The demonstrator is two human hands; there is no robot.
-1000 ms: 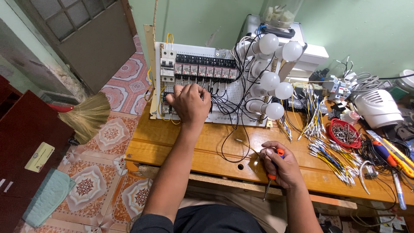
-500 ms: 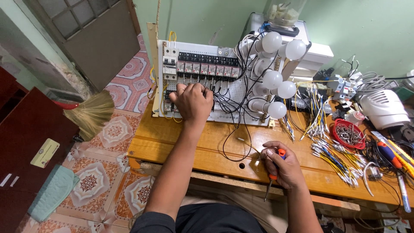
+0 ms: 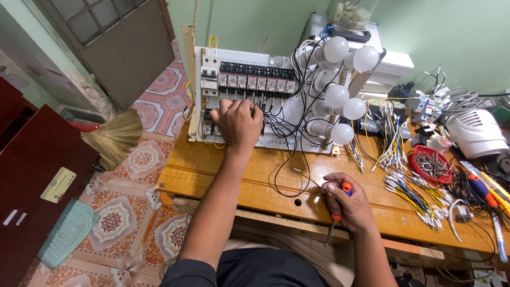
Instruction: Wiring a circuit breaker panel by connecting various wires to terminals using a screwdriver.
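At the far left stands a dark red cabinet (image 3: 32, 175), with a pale green cloth (image 3: 69, 231) on the patterned floor tiles (image 3: 133, 212) below it. A straw broom (image 3: 114, 135) lies near the cabinet, its red handle pointing left.

A wooden bench (image 3: 239, 170) starts just right of the broom. On its back edge leans a white perforated panel (image 3: 249, 101), tilted against the green wall (image 3: 239, 21). A row of black relays (image 3: 255, 79) runs across the panel's top, and black wires (image 3: 281, 122) hang over its face.

The left hand (image 3: 238, 123) rests on the lower left part of the panel, knuckles up, fingers curled down onto the parts there; whether they pinch anything cannot be told.

Right of the panel, five white bulbs (image 3: 340, 95) stand out from its edge in a loose column. A loop of black wire trails from the panel onto the bench, ending near the right hand (image 3: 348, 204). That hand is closed around a screwdriver (image 3: 336, 218) with an orange handle, its shaft pointing down past the bench's front edge.

Further right lie bundles of yellow, blue and white wire pieces (image 3: 414, 191), then a red bowl (image 3: 431, 163) of small metal parts. A white device (image 3: 475, 133) sits behind, and more tools (image 3: 486, 188) lie at the far right edge.
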